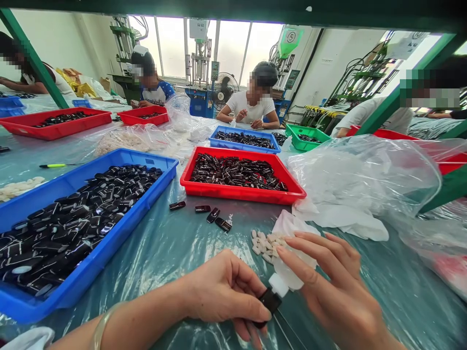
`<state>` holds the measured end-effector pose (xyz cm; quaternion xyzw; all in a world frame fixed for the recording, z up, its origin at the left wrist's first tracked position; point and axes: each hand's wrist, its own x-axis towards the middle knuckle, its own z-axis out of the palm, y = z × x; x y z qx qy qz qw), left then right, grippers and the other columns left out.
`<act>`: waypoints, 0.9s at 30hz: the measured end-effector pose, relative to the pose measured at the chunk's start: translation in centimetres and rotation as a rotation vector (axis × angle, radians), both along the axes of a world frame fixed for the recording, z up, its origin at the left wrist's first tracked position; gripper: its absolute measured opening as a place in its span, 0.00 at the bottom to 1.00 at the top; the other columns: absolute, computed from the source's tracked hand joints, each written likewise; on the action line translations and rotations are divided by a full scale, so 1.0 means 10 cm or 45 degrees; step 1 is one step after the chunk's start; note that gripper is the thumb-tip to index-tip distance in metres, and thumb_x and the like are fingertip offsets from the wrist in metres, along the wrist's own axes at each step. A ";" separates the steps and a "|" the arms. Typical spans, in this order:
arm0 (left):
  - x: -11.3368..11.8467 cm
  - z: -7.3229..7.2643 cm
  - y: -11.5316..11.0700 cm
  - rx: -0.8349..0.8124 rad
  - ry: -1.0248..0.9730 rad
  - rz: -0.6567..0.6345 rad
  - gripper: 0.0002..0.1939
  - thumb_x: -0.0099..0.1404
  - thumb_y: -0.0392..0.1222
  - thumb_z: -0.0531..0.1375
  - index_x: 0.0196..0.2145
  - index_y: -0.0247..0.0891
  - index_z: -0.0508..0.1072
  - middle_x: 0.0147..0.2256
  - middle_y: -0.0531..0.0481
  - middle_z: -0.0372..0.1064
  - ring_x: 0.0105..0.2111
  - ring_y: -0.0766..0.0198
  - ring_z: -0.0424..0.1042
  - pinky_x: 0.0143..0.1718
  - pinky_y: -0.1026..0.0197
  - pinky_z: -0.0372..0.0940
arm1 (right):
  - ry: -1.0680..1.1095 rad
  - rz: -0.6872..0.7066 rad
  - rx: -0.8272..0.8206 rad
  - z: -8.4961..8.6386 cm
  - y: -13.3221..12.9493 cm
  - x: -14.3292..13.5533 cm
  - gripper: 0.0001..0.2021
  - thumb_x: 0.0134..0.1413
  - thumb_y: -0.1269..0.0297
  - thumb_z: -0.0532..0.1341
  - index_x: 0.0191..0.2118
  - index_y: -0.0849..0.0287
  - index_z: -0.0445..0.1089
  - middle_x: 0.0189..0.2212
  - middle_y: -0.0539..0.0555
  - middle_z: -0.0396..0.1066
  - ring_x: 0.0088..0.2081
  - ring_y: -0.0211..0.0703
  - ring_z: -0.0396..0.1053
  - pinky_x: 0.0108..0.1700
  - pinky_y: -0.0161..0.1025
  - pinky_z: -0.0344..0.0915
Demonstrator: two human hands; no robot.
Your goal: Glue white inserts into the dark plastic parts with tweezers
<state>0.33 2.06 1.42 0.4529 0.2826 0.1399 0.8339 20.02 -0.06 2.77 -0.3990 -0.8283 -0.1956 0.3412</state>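
Note:
My left hand (233,291) is closed around a glossy black plastic piece (268,305), pinched between thumb and fingers in the foreground. Thin metallic lines run from below that piece to the bottom edge; what they belong to is unclear. My right hand (335,287) has its fingers stretched out, with the fingertips over a small pile of white oval pieces (264,245). Beneath those fingers is a translucent bottle with a white cap (278,284), its capped end close to the black piece. My right thumb is hidden, so whether it touches the bottle cannot be seen.
A blue tray (146,210) full of black pieces stands at left, a red tray (241,193) of them ahead. Several loose black pieces (213,215) lie before the red tray. Clear plastic bags (365,170) spread at right. Co-workers sit across the table beneath a green frame (233,12).

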 end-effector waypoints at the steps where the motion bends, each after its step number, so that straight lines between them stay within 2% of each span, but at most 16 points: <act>1: 0.00 0.00 0.00 0.002 0.001 0.000 0.05 0.49 0.36 0.62 0.24 0.30 0.72 0.22 0.51 0.69 0.19 0.72 0.70 0.20 0.73 0.64 | 0.000 0.003 0.001 0.00 0.00 0.00 0.17 0.55 0.81 0.50 0.42 0.53 0.67 0.39 0.54 0.71 0.44 0.44 0.66 0.49 0.49 0.55; 16: 0.00 0.00 0.00 -0.022 -0.010 0.004 0.05 0.49 0.36 0.62 0.26 0.30 0.73 0.22 0.52 0.70 0.19 0.72 0.70 0.20 0.73 0.64 | -0.051 0.016 0.011 0.03 0.00 0.07 0.17 0.54 0.80 0.51 0.40 0.51 0.68 0.36 0.52 0.72 0.44 0.42 0.68 0.51 0.46 0.55; 22: 0.00 -0.01 0.00 -0.023 -0.010 -0.002 0.05 0.49 0.35 0.62 0.26 0.30 0.72 0.22 0.51 0.70 0.19 0.72 0.70 0.19 0.73 0.64 | 0.068 0.011 0.006 -0.03 -0.01 0.04 0.17 0.56 0.80 0.50 0.39 0.53 0.69 0.37 0.53 0.72 0.45 0.43 0.67 0.51 0.50 0.53; 27: 0.01 0.00 -0.01 -0.028 0.017 -0.004 0.05 0.49 0.36 0.62 0.23 0.30 0.71 0.21 0.51 0.68 0.16 0.72 0.69 0.18 0.73 0.63 | 0.040 0.009 0.000 -0.04 0.00 0.01 0.15 0.57 0.79 0.51 0.40 0.53 0.69 0.38 0.54 0.72 0.45 0.43 0.66 0.49 0.50 0.54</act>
